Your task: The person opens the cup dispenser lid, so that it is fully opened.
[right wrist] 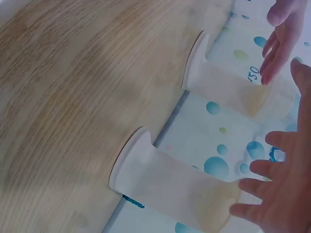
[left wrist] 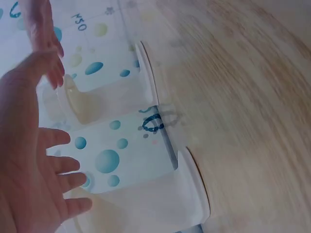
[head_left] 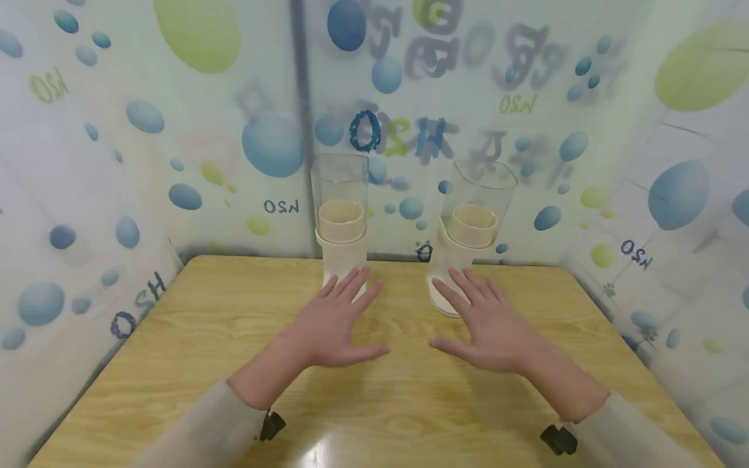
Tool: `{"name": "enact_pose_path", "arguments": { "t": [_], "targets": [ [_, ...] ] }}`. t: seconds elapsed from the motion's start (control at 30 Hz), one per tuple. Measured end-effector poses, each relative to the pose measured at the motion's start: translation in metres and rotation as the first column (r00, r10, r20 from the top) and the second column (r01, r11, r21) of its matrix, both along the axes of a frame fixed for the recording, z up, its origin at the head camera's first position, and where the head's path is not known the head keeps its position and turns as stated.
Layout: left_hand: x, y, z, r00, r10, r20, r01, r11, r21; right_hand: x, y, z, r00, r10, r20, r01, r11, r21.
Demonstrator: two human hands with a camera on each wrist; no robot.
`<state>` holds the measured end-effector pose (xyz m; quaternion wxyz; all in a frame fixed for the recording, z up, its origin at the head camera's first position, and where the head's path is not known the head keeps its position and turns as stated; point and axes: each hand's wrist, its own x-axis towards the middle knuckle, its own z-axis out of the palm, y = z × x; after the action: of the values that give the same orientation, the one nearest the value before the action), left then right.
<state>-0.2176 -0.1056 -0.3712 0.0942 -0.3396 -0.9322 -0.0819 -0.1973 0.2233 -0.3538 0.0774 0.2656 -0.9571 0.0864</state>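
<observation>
Two white stands with clear tops rise at the back of the wooden table. The left stand (head_left: 342,253) carries a clear rectangular-looking sleeve (head_left: 341,172) above a cream ring. Its twin, the right stand (head_left: 453,260), has a similar clear sleeve (head_left: 486,175) and a rounded base on the tabletop. My left hand (head_left: 333,325) is held palm down in front of the left stand, fingers spread and holding nothing. Likewise spread, my right hand (head_left: 488,325) overlaps the right stand's base in the head view. In the wrist views both hands appear apart from the stands.
The wooden table (head_left: 398,416) reaches back to a wall covering (head_left: 404,240) printed with blue and green dots and lettering. Similar printed panels (head_left: 673,260) close in the sides. Small dark devices (head_left: 272,426) sit at both wrists.
</observation>
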Motion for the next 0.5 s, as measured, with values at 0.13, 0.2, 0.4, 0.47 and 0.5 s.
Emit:
{"name": "enact_pose_path", "arguments": {
  "t": [0.13,0.2,0.4,0.47,0.5],
  "targets": [
    [-0.008,0.010,0.000,0.998,-0.054,-0.012,0.055,0.992,0.111,0.000,0.005,0.010,0.996,-0.057,-0.070,0.052,0.996,-0.075],
    [-0.012,0.017,0.001,0.997,-0.077,0.004,0.075,0.983,0.168,-0.001,0.010,0.016,0.988,-0.095,-0.123,0.078,0.988,-0.134],
    [-0.028,0.040,0.008,0.988,-0.108,0.114,0.069,0.951,0.302,-0.016,0.031,0.039,0.941,-0.173,-0.291,0.045,0.916,-0.400],
    [-0.034,0.049,0.013,0.981,-0.115,0.153,0.058,0.941,0.333,-0.022,0.035,0.052,0.933,-0.202,-0.297,0.038,0.878,-0.477],
    [-0.038,0.053,0.015,0.979,-0.119,0.166,0.055,0.937,0.346,-0.026,0.037,0.058,0.931,-0.217,-0.293,0.040,0.860,-0.508]
  ]
}}
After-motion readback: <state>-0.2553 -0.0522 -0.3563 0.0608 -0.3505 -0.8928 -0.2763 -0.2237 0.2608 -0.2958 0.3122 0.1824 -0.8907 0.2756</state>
